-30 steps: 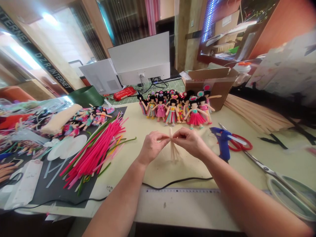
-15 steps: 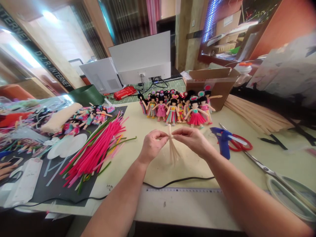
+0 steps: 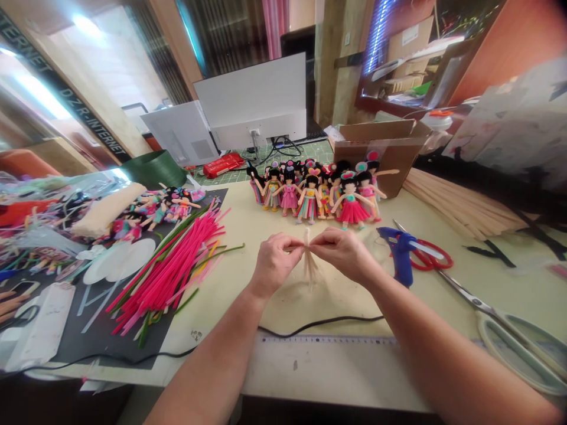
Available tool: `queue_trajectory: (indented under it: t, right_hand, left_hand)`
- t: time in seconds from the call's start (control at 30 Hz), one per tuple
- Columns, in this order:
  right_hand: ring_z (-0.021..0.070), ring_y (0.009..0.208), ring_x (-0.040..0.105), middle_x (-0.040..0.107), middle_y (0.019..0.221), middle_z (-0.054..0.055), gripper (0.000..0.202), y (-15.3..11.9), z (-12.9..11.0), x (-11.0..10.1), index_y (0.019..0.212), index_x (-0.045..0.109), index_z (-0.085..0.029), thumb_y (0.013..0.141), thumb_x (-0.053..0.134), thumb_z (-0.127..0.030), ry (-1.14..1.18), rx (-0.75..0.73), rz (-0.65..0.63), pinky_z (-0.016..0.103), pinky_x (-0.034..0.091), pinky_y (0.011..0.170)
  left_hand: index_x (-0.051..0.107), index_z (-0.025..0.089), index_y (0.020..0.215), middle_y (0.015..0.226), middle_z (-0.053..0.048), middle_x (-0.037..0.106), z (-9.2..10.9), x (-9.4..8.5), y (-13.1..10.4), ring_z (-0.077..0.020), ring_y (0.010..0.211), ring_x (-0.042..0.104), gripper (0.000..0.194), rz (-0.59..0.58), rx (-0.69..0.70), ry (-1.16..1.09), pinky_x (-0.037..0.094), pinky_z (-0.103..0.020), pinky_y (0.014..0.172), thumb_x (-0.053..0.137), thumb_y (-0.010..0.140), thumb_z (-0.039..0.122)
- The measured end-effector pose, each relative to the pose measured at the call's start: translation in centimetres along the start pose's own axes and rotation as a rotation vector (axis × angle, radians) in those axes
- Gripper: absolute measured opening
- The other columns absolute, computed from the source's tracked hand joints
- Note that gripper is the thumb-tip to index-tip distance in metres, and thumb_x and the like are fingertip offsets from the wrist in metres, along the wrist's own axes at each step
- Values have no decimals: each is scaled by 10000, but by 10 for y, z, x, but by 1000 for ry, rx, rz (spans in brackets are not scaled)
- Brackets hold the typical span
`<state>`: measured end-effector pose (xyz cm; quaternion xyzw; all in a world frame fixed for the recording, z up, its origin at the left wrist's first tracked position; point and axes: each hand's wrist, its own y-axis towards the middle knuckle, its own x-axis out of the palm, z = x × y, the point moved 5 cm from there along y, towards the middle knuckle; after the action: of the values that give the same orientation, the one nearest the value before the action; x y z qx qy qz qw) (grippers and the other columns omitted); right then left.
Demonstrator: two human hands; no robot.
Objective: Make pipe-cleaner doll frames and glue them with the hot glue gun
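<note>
A small bundle of beige fuzzy stems (image 3: 310,273) hangs over the middle of the table, its strands pointing down and a short looped end on top. My left hand (image 3: 275,260) pinches it from the left near its upper part. From the right, the thumb and fingers of my right hand (image 3: 343,251) close on the same spot, the fingertips of both hands almost touching. Behind them stands a group of small dolls (image 3: 311,198) with black hair and bright skirts. Exactly how the stems are wrapped between the fingertips is hidden.
Pink and green stems (image 3: 177,262) lie at left. At right are a blue glue gun (image 3: 402,257), red-handled scissors (image 3: 432,254), large scissors (image 3: 476,304), beige stems (image 3: 460,203) and a cardboard box (image 3: 385,147). A black cable (image 3: 319,323) crosses in front. Another person's hand (image 3: 9,304) shows far left.
The beige bundle has shifted slightly, and its lower strands hang closer together. Both my hands still pinch it, with a small change in finger position.
</note>
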<state>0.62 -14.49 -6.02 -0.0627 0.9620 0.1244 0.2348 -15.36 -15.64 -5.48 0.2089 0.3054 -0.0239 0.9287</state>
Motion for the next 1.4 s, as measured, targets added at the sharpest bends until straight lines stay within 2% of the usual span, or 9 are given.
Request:
queue_trajectory:
  t: [0.37,0.5,0.63,0.7,0.77,0.87,0.97,1.17,1.4]
  right_hand:
    - [135,632,545,604,695,23,158,-4,-14,0,654,693,-165,741,644,-287,-77,-20,20,263,397,581]
    - [128,601,519,601,647,20,277,-2,-7,-8,720,706,-163,780,620,-420,80,53,14,257,384,546]
    - [119,565,513,612,656,43,476,2,6,-18,930,702,-133,838,509,-558,366,163,66,249,391,510]
    - [120,599,535,644,742,63,479,2,9,-16,983,690,-137,808,555,-561,469,188,47,246,409,525]
    - [121,626,540,656,770,55,408,2,9,-7,921,701,-148,738,657,-510,469,189,-3,246,416,544]
    - [123,619,530,652,717,30,332,0,6,7,817,707,-150,665,729,-443,439,183,-48,253,412,552]
    - [119,602,523,637,672,13,308,-2,3,16,766,697,-146,656,735,-431,489,187,-24,254,403,551]
    - [120,624,524,618,651,-2,270,-3,6,17,708,679,-142,631,757,-388,541,217,36,263,403,607]
    - [101,554,470,603,634,4,322,-4,5,12,729,674,-138,645,731,-444,503,244,49,239,357,512]
  left_hand:
    - [712,172,787,813,-46,700,1,1,-1,-169,821,642,128,-24,-95,-67,491,-260,762,638,782,276]
    - [710,154,803,778,-41,703,-5,-2,-1,-161,755,636,205,-60,-268,-237,480,-239,679,661,754,347]
    - [713,154,803,707,-11,681,-18,-3,0,-131,674,597,216,-14,-367,-391,449,-227,638,679,729,355]
    - [715,152,805,699,-6,671,-24,-2,1,-121,660,577,216,15,-378,-458,440,-229,639,688,720,350]
    - [716,149,803,699,-7,667,-27,0,1,-118,653,568,223,20,-385,-498,437,-233,641,697,712,352]
    - [713,147,790,714,-12,675,-25,5,1,-119,657,573,220,-18,-379,-514,441,-238,651,698,712,352]
    - [705,147,791,721,-13,676,-20,10,-1,-122,671,579,213,-62,-369,-542,444,-237,653,691,722,348]
    - [690,146,789,720,-9,656,-17,11,-2,-117,679,567,190,-83,-337,-522,436,-226,649,678,742,330]
    - [682,146,777,697,-4,641,-17,11,-3,-115,657,559,233,-63,-364,-536,435,-225,626,688,735,375]
